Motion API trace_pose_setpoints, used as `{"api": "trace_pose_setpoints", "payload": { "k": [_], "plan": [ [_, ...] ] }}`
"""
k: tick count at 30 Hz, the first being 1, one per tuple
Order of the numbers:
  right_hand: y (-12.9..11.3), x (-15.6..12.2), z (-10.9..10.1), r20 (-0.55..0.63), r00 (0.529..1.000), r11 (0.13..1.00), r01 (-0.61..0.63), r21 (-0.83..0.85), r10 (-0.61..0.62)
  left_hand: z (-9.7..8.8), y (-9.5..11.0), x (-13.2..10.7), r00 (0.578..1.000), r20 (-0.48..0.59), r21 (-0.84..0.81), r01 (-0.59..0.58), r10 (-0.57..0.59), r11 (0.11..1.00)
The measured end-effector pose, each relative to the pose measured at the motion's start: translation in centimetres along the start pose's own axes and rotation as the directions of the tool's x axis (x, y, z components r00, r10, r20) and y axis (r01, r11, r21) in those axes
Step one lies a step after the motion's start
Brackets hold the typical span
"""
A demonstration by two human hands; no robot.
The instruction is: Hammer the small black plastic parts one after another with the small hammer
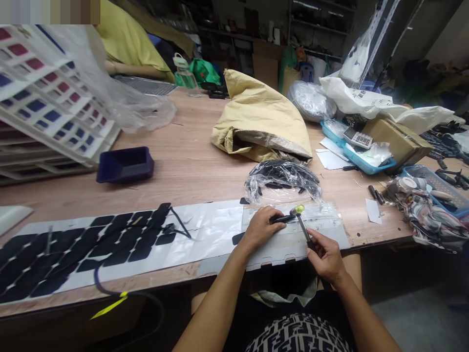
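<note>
My left hand is closed around a slim black part, which it holds low over a white board at the table's front edge. In my right hand is a small mallet with a metal shaft, a dark grip and a yellowish head. The mallet's head is at the tip of the black part; whether they touch I cannot tell. Just behind my hands lies a clear plastic bag with black pieces in it. Beside my left wrist, a flat black piece rests on the board.
Flat black pieces lie in rows on a white sheet to the left, with a cable hanging off the edge. A purple tray, a yellow sack and a blue basket stand farther back. Another person's arm shows at upper left.
</note>
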State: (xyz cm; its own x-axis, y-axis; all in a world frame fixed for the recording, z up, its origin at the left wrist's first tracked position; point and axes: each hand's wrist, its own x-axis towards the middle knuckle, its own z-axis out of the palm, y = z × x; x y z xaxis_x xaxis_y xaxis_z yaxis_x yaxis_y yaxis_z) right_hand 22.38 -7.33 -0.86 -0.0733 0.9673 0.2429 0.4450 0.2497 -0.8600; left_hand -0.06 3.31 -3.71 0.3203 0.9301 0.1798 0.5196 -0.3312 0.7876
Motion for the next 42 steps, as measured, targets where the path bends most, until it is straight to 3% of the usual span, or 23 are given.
{"api": "trace_pose_setpoints", "payload": {
  "k": [7,12,15,20,26,30,34,38,40,42],
  "plan": [
    [-2.3,0.4,0.5,0.045,0.972,0.965,0.235,-0.114,-0.231,0.3,-0.1,0.0,0.999,-0.035,0.007,0.029,-0.028,1.000],
    [-2.2,0.9,1.2,0.093,0.962,0.942,0.271,-0.195,-0.258,0.0,0.4,0.1,0.999,-0.019,0.015,0.029,-0.029,0.999],
    [-1.9,0.9,1.3,0.095,0.972,0.941,0.233,-0.246,-0.216,0.0,0.4,0.1,0.999,-0.031,0.011,0.038,-0.038,0.999],
    [-2.1,0.5,0.7,0.023,0.985,0.966,0.172,-0.192,-0.170,0.3,0.0,0.1,0.998,-0.058,-0.011,0.032,-0.032,0.999],
    [-1.2,0.4,0.3,0.077,0.983,0.965,0.181,-0.190,-0.169,0.4,-0.1,-0.1,0.997,-0.069,0.013,0.016,-0.015,1.000],
    [-0.3,1.2,-0.2,-0.003,0.999,0.988,0.053,-0.142,-0.054,0.5,-0.3,0.0,0.998,-0.070,0.039,0.000,0.003,0.999],
    [1.1,2.4,-0.8,-0.105,0.991,0.994,-0.083,0.066,0.089,-0.1,0.6,-0.3,0.997,-0.066,0.014,-0.034,0.035,0.999],
    [2.3,2.9,-1.2,-0.145,0.969,0.950,-0.154,0.271,0.198,-1.2,3.8,-3.4,0.996,0.043,-0.158,-0.067,0.074,0.985],
    [2.6,2.8,-1.3,-0.137,0.969,0.932,-0.148,0.332,0.203,-1.0,5.7,-6.0,0.976,0.204,-0.224,-0.029,0.076,0.974],
    [2.7,2.8,-1.3,-0.130,0.971,0.924,-0.142,0.355,0.199,0.0,6.9,-8.6,0.923,0.380,-0.227,0.026,0.064,0.974]
  ]
}}
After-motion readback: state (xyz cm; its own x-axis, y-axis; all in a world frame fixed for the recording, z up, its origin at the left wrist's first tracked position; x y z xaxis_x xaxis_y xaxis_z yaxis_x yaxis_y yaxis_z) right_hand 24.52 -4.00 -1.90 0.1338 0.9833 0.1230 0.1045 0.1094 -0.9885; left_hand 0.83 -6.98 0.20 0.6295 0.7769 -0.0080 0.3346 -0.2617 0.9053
